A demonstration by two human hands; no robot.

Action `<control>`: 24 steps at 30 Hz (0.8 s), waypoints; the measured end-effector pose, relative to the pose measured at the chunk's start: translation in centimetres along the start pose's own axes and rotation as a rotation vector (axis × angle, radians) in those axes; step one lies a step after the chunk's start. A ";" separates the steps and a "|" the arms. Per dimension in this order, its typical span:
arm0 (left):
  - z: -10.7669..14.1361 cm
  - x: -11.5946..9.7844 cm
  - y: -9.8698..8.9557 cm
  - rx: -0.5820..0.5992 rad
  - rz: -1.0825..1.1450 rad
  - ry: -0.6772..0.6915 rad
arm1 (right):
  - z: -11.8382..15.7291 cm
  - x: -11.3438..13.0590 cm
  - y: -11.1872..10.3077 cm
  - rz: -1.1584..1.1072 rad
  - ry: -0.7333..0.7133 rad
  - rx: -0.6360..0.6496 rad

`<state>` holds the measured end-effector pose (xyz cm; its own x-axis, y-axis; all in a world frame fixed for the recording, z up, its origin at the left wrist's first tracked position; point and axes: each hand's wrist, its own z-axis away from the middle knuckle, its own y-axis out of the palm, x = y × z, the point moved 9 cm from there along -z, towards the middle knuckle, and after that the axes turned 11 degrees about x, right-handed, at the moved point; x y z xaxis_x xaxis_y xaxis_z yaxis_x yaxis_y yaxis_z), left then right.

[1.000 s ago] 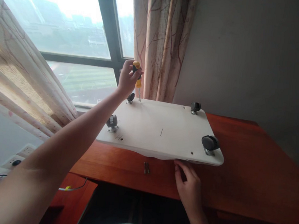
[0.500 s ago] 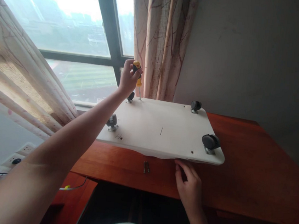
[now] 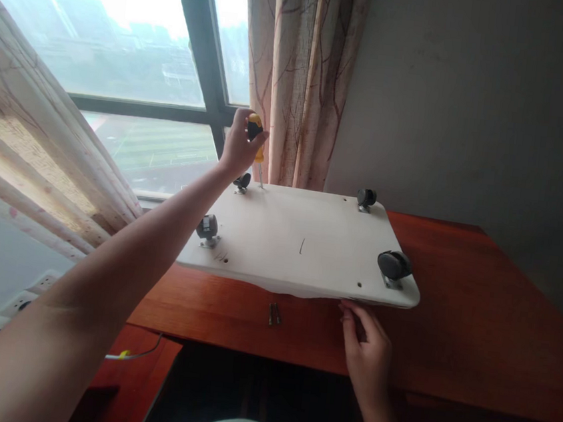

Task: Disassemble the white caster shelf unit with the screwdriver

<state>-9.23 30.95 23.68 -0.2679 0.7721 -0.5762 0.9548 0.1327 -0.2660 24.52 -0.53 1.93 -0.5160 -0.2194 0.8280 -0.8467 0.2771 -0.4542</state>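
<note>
My left hand is closed around the yellow-and-black handle of a screwdriver. The screwdriver stands nearly upright, its tip at the far left part of a white board, beside a black caster. Several casters point upward from the board, one near each corner, and small dark holes sit near them. At the board's near edge, right of its middle, my right hand has its fingers bent and closed, thumb and fingertips at the rim. Part of that grip is hidden by the edge.
Under the board lies a reddish-brown wooden table. Screws rest on it near the front edge. A window and curtains stand behind. Lower left are wall sockets and a cable.
My right hand has slid slightly right along the board's near edge. My left hand still holds the screwdriver at the same spot, its grip turned a little. The view has shifted slightly.
</note>
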 end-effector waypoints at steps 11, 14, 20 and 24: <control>-1.1 1.4 -0.7 0.045 -0.208 -0.062 | 1.0 -6.0 -5.2 -0.262 0.301 -0.267; -1.4 1.7 -1.1 0.035 -0.211 -0.052 | 0.9 -6.7 -6.2 -0.344 0.309 -0.361; -1.6 1.8 -1.8 0.012 -0.224 -0.044 | -0.6 -7.2 -7.4 -0.385 0.296 -0.439; -1.8 1.6 -1.4 0.040 -0.207 -0.029 | -1.7 -7.3 -7.6 -0.374 0.312 -0.448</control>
<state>-10.77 33.13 24.56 -0.4622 0.7126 -0.5278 0.8731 0.2615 -0.4115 34.97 0.57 -0.07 -0.0785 -0.1138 0.9904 -0.7911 0.6116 0.0076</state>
